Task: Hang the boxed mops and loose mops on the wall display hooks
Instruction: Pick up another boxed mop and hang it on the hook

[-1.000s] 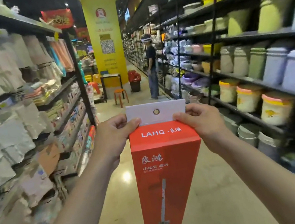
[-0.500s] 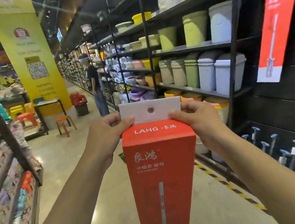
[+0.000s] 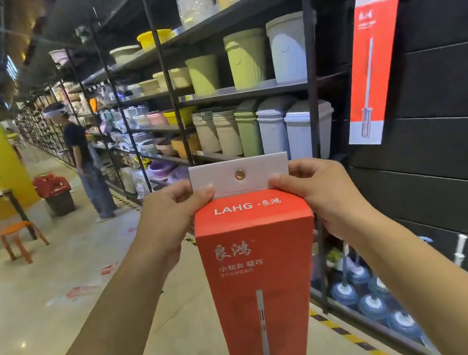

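— So, which step?
— Carrying. Left hand [image 3: 171, 219] and right hand [image 3: 320, 193] pinch, fingers closed, the white tab [image 3: 240, 176] of a tall red cardboard mop box [image 3: 263, 281], held upright at chest height.
— Next?
— Probably threading its round hole onto a wall hook, near 1 hung box [image 3: 372, 65] on dark slats [image 3: 459, 168].

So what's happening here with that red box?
A person in a shop aisle holds a tall red mop box upright in front of them, the left hand and right hand both gripping it near the top by its white hanging tab. It is not hung yet. Another red box already hangs on the dark wall panel to the right.
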